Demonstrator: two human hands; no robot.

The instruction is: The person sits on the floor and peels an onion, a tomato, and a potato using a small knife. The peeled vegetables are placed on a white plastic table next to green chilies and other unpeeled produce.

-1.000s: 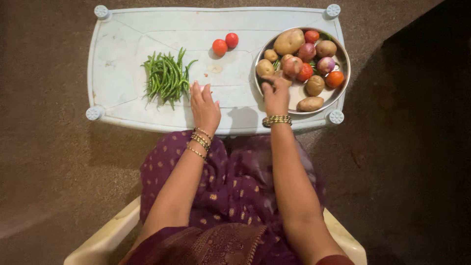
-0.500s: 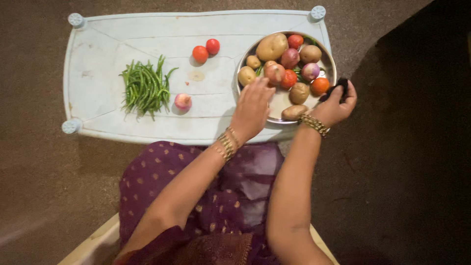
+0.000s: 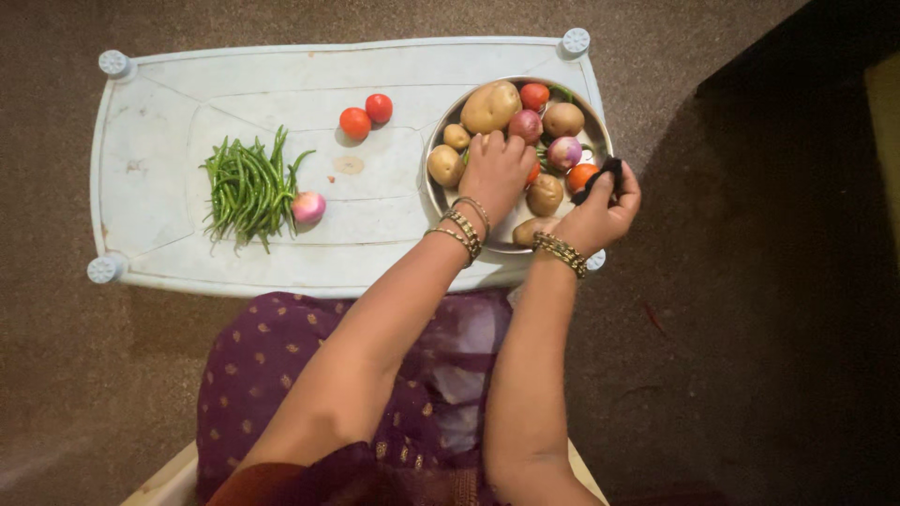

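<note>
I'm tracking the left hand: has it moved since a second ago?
Yes. The left hand has gone from beside the green beans, across the white table, into the metal bowl of vegetables.

cam: single head-worn | faced: straight down, from above seated person | range: arm's length over table | covered: both forearms, lap, surrounding floor | shared views: only one
</note>
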